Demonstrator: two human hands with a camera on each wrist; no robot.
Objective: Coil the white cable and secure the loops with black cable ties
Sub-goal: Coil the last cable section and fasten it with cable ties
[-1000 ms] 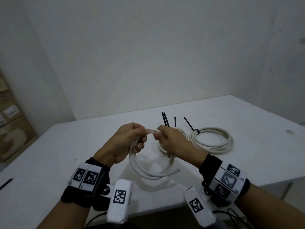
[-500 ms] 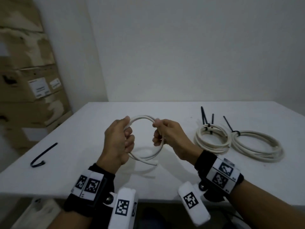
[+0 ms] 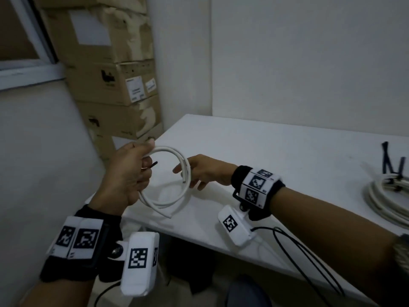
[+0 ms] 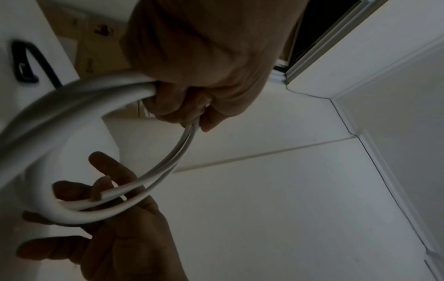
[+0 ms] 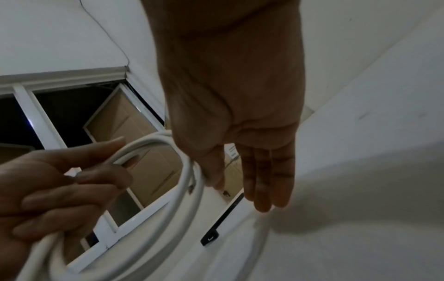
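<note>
The white cable [image 3: 164, 178] is wound into a round coil of about 2 loops, held upright in the air at the middle left of the head view, its cut ends loose. A black cable tie [image 5: 223, 216] lies flat on the table at the lower middle of the right wrist view.

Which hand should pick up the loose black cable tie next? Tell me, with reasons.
Right. The right hand is open, fingers extended toward the black cable tie on the table, while the left hand grips the white cable coil.
</note>
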